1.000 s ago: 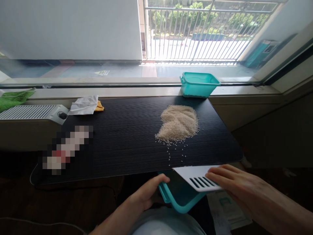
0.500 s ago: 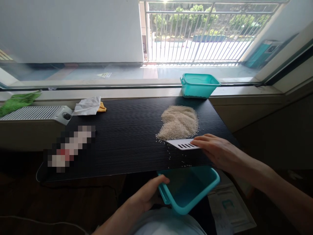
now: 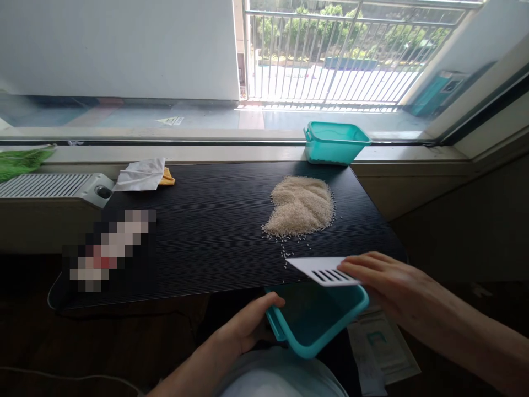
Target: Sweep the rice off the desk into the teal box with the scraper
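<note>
My right hand grips a flat white slotted scraper near the table's front edge. The scraper is over the far rim of a teal plastic bin. My left hand holds that bin by its left rim, thumb on top, just below the table edge. The bin's inside is in shadow, so its contents are hard to make out. A heap of white rice lies on the black table, with loose grains scattered between it and the front edge.
A second teal bin stands at the table's back right by the window. At the back left lie a white cloth and a yellow cloth. A blurred-out object rests on the table's left, near a radiator.
My right hand has drawn the scraper from the rice heap's front edge toward me, to the table's front edge. My left hand still holds the bin in place.
</note>
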Available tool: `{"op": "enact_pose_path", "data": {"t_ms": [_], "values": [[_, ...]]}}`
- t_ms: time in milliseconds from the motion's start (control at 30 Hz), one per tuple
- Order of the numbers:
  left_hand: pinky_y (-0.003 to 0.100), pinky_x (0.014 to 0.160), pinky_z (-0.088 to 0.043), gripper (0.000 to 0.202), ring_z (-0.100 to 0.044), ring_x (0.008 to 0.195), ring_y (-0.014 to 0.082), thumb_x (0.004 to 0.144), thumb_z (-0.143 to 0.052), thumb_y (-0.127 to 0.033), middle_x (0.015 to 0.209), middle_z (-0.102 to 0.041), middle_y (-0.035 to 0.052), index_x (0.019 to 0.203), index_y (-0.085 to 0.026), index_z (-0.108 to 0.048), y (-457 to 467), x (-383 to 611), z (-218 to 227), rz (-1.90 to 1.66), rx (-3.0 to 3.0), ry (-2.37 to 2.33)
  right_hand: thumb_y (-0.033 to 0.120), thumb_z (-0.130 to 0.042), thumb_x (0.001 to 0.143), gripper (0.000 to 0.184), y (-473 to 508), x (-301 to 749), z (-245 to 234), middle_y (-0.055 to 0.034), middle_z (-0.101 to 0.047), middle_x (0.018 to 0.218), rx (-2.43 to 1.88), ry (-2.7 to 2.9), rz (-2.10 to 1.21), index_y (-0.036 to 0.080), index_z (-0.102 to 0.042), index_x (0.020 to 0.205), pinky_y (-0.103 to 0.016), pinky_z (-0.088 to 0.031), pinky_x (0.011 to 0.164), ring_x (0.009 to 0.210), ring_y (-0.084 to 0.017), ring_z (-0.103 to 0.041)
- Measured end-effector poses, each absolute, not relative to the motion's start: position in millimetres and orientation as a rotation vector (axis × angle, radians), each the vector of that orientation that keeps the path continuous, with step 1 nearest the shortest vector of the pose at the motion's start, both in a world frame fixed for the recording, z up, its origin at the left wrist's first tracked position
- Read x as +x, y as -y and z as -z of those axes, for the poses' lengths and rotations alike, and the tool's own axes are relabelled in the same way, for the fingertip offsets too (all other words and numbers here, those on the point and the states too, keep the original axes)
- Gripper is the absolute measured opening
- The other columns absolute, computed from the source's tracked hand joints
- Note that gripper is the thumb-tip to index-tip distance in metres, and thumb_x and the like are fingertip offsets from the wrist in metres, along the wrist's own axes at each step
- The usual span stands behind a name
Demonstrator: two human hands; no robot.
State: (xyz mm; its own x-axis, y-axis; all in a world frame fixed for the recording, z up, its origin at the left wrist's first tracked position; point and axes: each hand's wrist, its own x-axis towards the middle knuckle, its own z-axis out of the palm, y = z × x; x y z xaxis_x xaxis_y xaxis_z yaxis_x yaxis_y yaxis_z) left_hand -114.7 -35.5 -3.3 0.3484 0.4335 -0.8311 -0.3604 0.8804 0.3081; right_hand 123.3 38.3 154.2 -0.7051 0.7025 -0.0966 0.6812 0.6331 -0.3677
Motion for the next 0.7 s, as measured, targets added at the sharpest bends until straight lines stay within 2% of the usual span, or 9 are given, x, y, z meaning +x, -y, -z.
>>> {"op": "enact_pose_path", "data": {"t_ms": [100,200,367,500,700], "values": [[0.032,0.072,-0.053,0.037,-0.064,0.076,0.0208,0.061,-0.07,-0.035,0.084,-0.069,0.0072,0.092,-0.015,-0.066,38,-113,1,-0.541,0.092,-1.097,0.01,-0.042,0.09,0.035,-63,109,-152,-0.0085,-0.074,0.108,-1.192,2.768,-0.546,0.022,-0.07,0.108,-0.033,-0.057,0.076,0.096,-0.022,-0.067],[0.033,0.073,-0.054,0.03,-0.064,0.075,0.0205,0.063,-0.068,-0.034,0.083,-0.068,0.0069,0.088,-0.016,-0.066,39,-113,-2,-0.544,0.108,-1.096,0.008,-0.042,0.089,0.035,-71,97,-146,-0.0098,-0.074,0.104,-1.191,2.824,-0.516,0.019,-0.07,0.108,-0.034,-0.056,0.075,0.091,-0.022,-0.067],[0.035,0.077,-0.054,0.028,-0.064,0.076,0.0212,0.063,-0.068,-0.032,0.083,-0.07,0.0068,0.087,-0.017,-0.065,37,-114,-3,-0.538,0.084,-1.093,0.002,-0.041,0.085,0.04,-43,103,-141,-0.0086,-0.074,0.103,-1.157,2.885,-0.54,0.02,-0.069,0.108,-0.033,-0.057,0.071,0.088,-0.022,-0.067],[0.034,0.078,-0.053,0.032,-0.063,0.073,0.0206,0.061,-0.072,-0.036,0.075,-0.066,0.0048,0.085,-0.016,-0.063,36,-117,4,-0.508,0.089,-1.062,0.001,-0.042,0.08,0.042,-22,121,-149,-0.0069,-0.076,0.101,-1.178,2.868,-0.532,0.023,-0.07,0.102,-0.031,-0.058,0.068,0.085,-0.021,-0.069],[0.031,0.071,-0.05,0.043,-0.063,0.078,0.0217,0.058,-0.072,-0.038,0.083,-0.068,0.0068,0.093,-0.014,-0.064,40,-122,8,-0.512,0.094,-1.101,0.009,-0.042,0.089,0.037,-44,110,-154,-0.0087,-0.074,0.106,-1.152,2.832,-0.578,0.021,-0.069,0.111,-0.032,-0.057,0.073,0.093,-0.022,-0.067]]}}
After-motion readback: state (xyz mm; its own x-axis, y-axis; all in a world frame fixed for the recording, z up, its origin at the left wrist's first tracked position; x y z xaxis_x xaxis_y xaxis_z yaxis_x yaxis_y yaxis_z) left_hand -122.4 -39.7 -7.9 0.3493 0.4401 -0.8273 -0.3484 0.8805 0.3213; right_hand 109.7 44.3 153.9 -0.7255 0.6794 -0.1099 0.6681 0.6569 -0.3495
